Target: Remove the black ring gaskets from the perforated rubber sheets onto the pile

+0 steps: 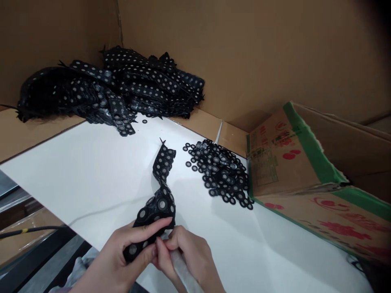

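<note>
My left hand (122,248) grips a black rubbery strip (164,162) dotted with round rings that have pale centres. The strip twists away from my fingers, and its far end lies on the white tabletop (100,162). Close against it, my right hand (192,248) is closed around a pale, slender handle-like piece (183,270). The tip of that piece is hidden by my fingers, so its kind does not show. Both hands meet at the strip's near end. Beyond them to the right lies a heap of loose black rings (222,171) with light centres.
A large pile of black dotted sheets (146,81) lies at the back left. An open cardboard box (269,158) with green tape stands on the right. Cardboard walls (238,53) rise behind. A dark cable (33,230) runs in from the left; a single ring (144,121) lies near the sheets.
</note>
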Motion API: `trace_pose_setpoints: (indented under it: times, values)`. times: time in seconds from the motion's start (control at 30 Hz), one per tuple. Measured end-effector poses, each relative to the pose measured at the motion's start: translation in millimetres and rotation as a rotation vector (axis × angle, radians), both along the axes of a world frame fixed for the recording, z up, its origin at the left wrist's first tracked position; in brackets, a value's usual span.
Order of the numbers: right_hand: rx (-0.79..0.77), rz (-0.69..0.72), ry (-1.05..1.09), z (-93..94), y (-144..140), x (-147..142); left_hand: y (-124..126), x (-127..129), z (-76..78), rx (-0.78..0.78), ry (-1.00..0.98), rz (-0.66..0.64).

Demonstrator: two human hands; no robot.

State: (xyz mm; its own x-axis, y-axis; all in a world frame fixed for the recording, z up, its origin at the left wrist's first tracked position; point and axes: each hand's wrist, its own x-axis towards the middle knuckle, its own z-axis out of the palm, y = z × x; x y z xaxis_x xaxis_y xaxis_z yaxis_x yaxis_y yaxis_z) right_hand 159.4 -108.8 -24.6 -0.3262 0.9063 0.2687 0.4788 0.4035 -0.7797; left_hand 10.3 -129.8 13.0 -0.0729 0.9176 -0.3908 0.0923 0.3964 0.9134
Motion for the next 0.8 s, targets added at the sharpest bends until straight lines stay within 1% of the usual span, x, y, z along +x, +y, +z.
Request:
trace_pose_setpoints:
  times: [0.07, 0.13, 0.27, 0.3, 0.37, 0.43, 0.5, 0.57, 0.63, 0.7, 0.8]
  values:
    - [-0.015, 0.0, 0.011, -0.9, 0.5, -0.1, -0.1, -0.3, -1.0, 0.0, 0.009, -0.006]
    - [-0.063, 0.001, 0.044, 2.2, 2.3, 1.2, 0.1, -1.7, -2.4, -0.014, 0.022, -0.006]
    - [-0.336, -0.028, 0.206, 19.1, 6.8, 9.2, 1.6, -6.1, -4.9, -0.109, -0.009, -0.052]
    - [-0.363, -0.056, 0.226, 24.0, 7.4, 11.9, 2.0, -6.8, -5.2, -0.123, -0.011, -0.07]
    - [-0.31, -0.145, 0.228, 32.0, 7.5, 16.6, 2.7, -7.2, -5.4, -0.12, 0.015, -0.082]
    - [-0.244, -0.251, 0.257, 36.5, 6.9, 19.3, 2.8, -6.5, -5.2, -0.1, 0.059, -0.045]
    - [-0.264, -0.324, 0.305, 37.4, 6.1, 19.2, 2.1, -5.4, -5.2, -0.091, 0.088, 0.003]
    - [-0.322, -0.319, 0.314, 35.9, 5.3, 16.9, 0.6, -4.4, -5.7, -0.08, 0.096, 0.022]
    - [-0.361, -0.261, 0.282, 33.5, 4.3, 13.9, -1.4, -3.9, -6.6, -0.052, 0.089, 0.019]
    - [-0.378, -0.22, 0.259, 31.3, 3.4, 11.8, -3.1, -4.0, -7.5, -0.019, 0.108, 0.014]
    - [-0.378, -0.217, 0.252, 29.3, 3.0, 11.6, -3.8, -5.1, -8.0, 0.01, 0.191, -0.011]
